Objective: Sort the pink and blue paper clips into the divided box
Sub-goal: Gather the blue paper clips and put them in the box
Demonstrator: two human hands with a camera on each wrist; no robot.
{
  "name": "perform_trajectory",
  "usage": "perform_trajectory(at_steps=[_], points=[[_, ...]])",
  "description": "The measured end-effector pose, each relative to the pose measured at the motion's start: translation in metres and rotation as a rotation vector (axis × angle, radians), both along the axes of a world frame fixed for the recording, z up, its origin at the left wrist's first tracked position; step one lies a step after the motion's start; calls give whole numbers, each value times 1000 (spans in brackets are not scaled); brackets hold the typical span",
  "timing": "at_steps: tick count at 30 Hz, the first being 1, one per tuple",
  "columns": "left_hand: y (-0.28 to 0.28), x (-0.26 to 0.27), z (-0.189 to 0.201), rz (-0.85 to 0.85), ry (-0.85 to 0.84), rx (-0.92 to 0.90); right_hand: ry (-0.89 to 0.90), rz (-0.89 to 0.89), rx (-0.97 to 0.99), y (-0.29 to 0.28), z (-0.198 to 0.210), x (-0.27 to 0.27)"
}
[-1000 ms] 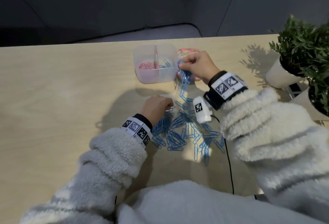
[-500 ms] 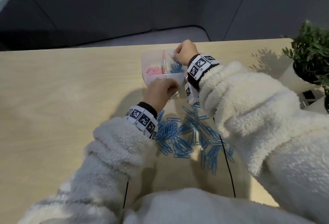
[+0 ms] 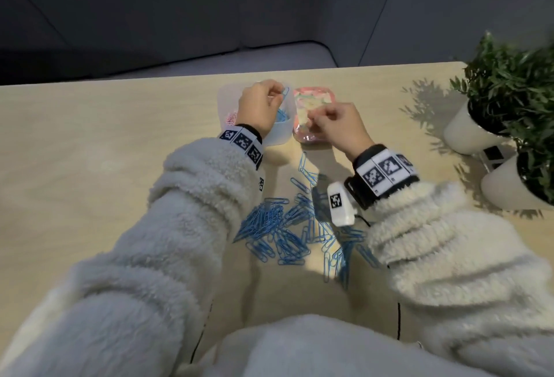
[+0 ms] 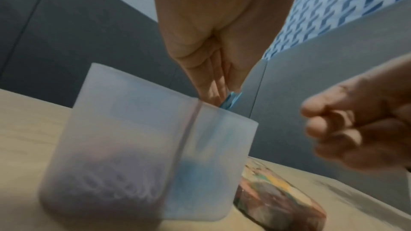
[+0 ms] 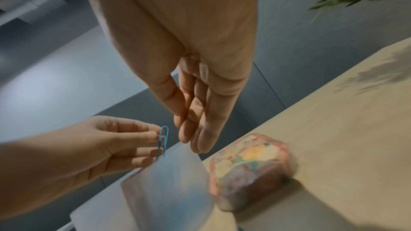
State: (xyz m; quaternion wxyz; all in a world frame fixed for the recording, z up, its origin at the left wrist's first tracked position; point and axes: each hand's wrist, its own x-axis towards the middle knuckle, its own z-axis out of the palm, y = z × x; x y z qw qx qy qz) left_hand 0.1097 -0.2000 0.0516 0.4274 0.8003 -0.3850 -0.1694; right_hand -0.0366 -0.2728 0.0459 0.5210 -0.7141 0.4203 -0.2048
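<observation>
The translucent divided box (image 3: 280,134) stands at the table's far middle. Pink clips (image 3: 231,118) lie in its left compartment and blue clips (image 3: 281,116) in its right one. My left hand (image 3: 277,93) hovers over the box and pinches one blue paper clip (image 3: 284,92) between thumb and fingertips, just above the right compartment's rim. The right wrist view shows this clip (image 5: 163,140) upright. My right hand (image 3: 311,119) hangs to the right of the box, fingers curled, with nothing seen in it. A heap of blue clips (image 3: 284,226) lies near me.
A pink patterned packet (image 3: 314,98) lies right beside the box, under my right hand. Two white pots with green plants (image 3: 467,131) (image 3: 515,187) stand at the right edge. The table's far edge runs just behind the box.
My left hand came up from the heap and now holds a blue clip over the box. My right hand left the box and moved right, over the pink packet.
</observation>
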Motion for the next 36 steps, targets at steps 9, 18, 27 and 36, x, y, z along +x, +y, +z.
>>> perform_trajectory(at_steps=[9,18,27,36], points=[[50,-32,-13,-163,-225,-71,544,267,-345,17,-51,-39],[111,-56,-45,-524,-267,536,650,620,-573,63,-58,-33],[118,-54,-47,-569,-398,592,576,684,-374,49,-44,-63],[105,-72,-45,-613,-349,639,616,732,-580,78,-49,-61]])
